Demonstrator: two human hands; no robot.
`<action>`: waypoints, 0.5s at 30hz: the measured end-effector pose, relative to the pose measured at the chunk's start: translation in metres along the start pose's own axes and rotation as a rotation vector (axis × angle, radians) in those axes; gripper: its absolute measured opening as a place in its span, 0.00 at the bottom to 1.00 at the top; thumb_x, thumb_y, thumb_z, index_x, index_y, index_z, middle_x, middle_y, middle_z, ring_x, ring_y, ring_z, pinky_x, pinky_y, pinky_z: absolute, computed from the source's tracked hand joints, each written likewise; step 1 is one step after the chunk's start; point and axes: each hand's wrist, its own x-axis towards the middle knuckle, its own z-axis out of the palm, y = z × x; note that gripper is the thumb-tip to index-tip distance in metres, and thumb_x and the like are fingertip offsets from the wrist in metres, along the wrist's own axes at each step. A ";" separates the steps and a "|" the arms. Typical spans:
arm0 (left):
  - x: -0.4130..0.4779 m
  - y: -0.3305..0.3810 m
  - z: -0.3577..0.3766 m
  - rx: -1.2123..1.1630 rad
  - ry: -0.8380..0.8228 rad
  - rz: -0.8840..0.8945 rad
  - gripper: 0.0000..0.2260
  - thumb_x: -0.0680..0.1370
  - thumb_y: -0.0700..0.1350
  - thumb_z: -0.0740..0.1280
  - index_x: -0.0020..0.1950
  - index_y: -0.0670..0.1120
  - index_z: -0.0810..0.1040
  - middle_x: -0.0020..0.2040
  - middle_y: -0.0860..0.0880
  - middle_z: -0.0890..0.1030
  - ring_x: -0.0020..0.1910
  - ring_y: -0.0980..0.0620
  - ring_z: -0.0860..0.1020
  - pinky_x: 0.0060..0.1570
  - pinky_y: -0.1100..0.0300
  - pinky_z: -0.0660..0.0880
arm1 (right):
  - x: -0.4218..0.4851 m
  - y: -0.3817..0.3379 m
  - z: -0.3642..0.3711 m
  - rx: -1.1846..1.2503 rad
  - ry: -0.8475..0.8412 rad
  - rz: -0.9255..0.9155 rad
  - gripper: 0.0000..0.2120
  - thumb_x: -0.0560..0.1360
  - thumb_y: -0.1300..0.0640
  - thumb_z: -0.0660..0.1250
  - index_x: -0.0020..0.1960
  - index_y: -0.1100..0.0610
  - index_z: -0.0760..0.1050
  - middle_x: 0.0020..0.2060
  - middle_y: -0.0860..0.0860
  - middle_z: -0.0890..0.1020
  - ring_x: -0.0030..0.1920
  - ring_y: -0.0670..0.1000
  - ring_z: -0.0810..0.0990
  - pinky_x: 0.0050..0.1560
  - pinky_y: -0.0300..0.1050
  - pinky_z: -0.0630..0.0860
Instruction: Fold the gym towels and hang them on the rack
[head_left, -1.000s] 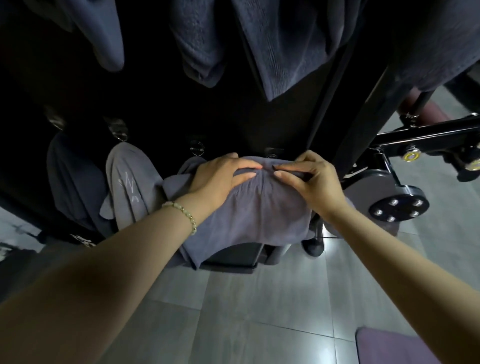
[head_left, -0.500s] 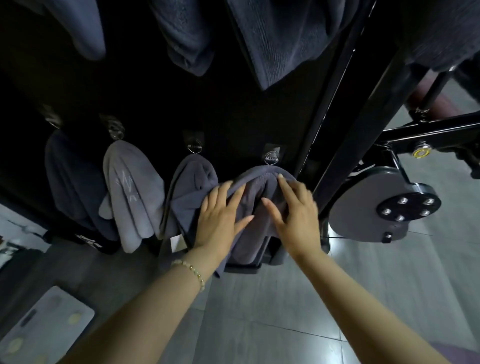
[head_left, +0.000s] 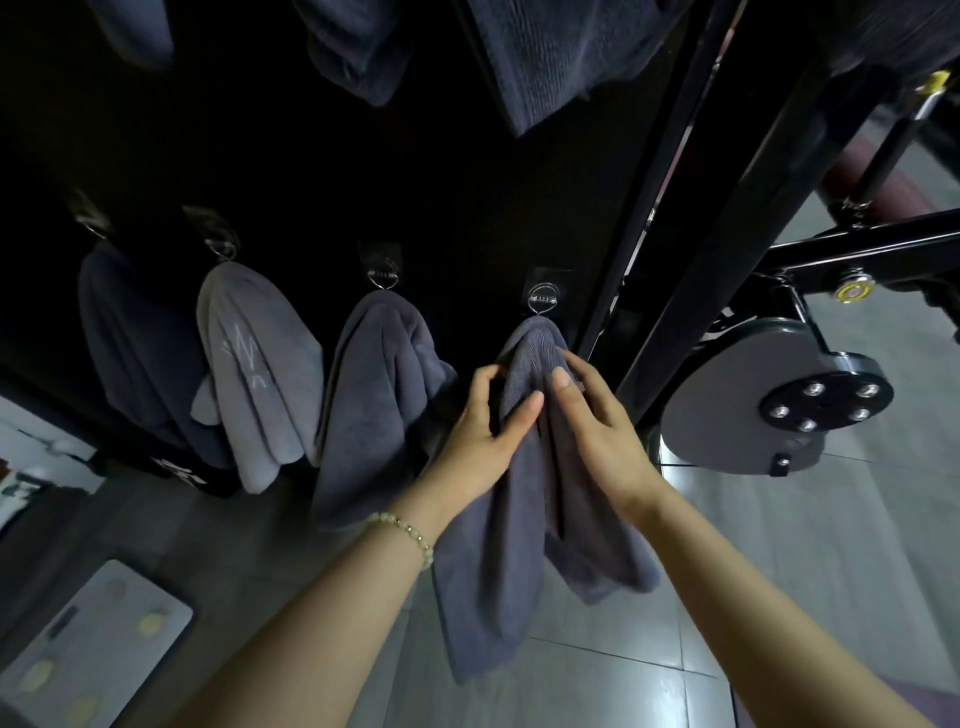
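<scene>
Along the black rack (head_left: 467, 208), a row of hooks carries four hanging towels. The grey towel (head_left: 498, 545) at the rack's right end hangs from the last metal hook (head_left: 542, 301), just beside a black machine frame (head_left: 727, 260). The left hand (head_left: 483, 436) grips a fold of it near the top, fingers curled and thumb across the front. The right hand (head_left: 602, 431) rests its nearly straight fingers against the cloth's right side. A beaded bracelet (head_left: 410, 535) circles the left wrist.

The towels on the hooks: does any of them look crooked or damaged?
Nothing looks damaged. The dark towel on the rightmost hook hangs unevenly: its left fold reaches lower than its right. The left hand and right hand are on it.
</scene>
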 end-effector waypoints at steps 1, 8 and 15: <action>0.001 -0.005 -0.002 0.053 0.003 0.023 0.24 0.75 0.61 0.65 0.66 0.53 0.67 0.60 0.54 0.74 0.60 0.58 0.72 0.62 0.61 0.68 | 0.002 0.004 -0.001 -0.027 0.000 0.001 0.20 0.77 0.43 0.62 0.68 0.45 0.70 0.63 0.41 0.75 0.64 0.36 0.72 0.62 0.31 0.69; 0.011 -0.022 -0.020 0.283 -0.006 0.102 0.20 0.77 0.48 0.67 0.67 0.45 0.71 0.60 0.48 0.75 0.62 0.48 0.73 0.61 0.59 0.68 | 0.015 0.016 0.003 -0.177 0.038 -0.055 0.21 0.76 0.53 0.68 0.66 0.46 0.67 0.62 0.50 0.72 0.61 0.46 0.74 0.63 0.44 0.73; -0.033 -0.032 -0.073 0.392 -0.031 0.027 0.17 0.73 0.48 0.73 0.59 0.47 0.75 0.55 0.53 0.79 0.52 0.51 0.77 0.53 0.58 0.74 | -0.001 -0.013 0.005 -0.460 0.114 -0.009 0.26 0.76 0.52 0.68 0.71 0.50 0.64 0.67 0.50 0.69 0.66 0.48 0.70 0.66 0.44 0.68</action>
